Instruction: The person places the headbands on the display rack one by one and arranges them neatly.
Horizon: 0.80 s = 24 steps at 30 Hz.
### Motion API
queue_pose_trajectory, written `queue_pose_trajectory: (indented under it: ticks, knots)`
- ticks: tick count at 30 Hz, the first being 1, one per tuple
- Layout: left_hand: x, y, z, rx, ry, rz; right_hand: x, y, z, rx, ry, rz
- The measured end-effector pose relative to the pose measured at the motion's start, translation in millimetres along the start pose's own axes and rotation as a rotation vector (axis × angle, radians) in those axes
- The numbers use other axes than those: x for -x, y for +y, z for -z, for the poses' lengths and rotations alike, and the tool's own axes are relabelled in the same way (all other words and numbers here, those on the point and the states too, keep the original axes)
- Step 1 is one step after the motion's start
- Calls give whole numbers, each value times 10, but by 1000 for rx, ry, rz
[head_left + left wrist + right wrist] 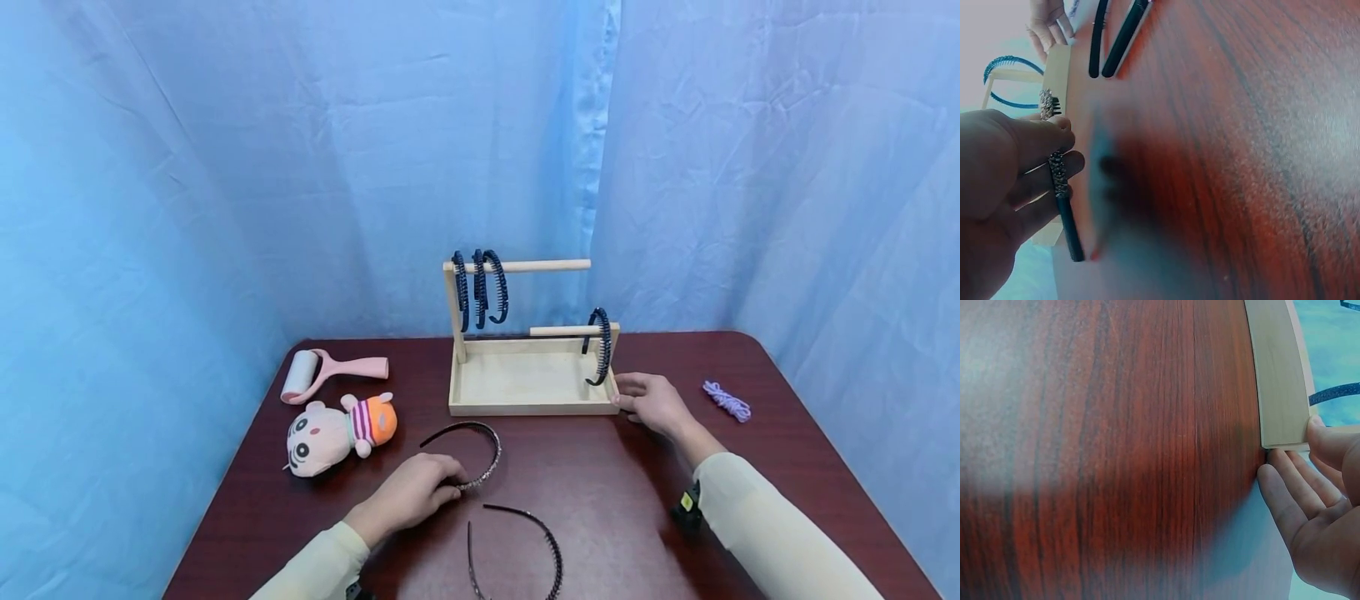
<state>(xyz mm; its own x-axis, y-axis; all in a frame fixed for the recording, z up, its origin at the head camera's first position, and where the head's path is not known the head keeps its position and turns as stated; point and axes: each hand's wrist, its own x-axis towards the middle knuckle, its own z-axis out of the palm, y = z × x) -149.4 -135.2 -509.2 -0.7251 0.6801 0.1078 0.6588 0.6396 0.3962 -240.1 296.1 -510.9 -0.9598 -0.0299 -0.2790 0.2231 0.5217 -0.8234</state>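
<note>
My left hand [412, 492] pinches a dark headband [496, 454] with sparkly stones between thumb and fingers, just over the table in front of the rack. In the left wrist view the stone-covered band [1058, 175] passes behind the fingertips. My right hand [656, 402] touches the right front corner of a wooden headband rack [532, 409]; its fingers [1285, 494] are fairly straight beside the corner. Three black toothed headbands [480, 292] hang on the upper bar, and another black headband [604, 350] hangs on the lower bar. Nearest me lies a thin dark headband [557, 554], partly cut off by the frame edge.
At the left of the dark red table [600, 500] lie a plush toy [322, 437] and a pink-handled lint roller [360, 367]. A bundle of purple cord [726, 401] lies right of the rack. Blue curtains [375, 167] enclose the back and sides.
</note>
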Motion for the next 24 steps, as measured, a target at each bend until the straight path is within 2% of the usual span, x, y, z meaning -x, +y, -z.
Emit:
queue_pose_trajectory:
  ticks: [7, 10, 16, 24]
  knots:
    - [33, -3, 46, 115, 60, 52, 8, 3, -3, -7, 1, 1]
    - [42, -19, 30, 131, 51, 70, 3, 7, -7, -18, 6, -4]
    - [75, -33, -43, 46, -15, 84, -7, 21, -3, -15, 4, 1]
    - [43, 20, -52, -67, -53, 75, -27, 46, -3, -14, 3, 3]
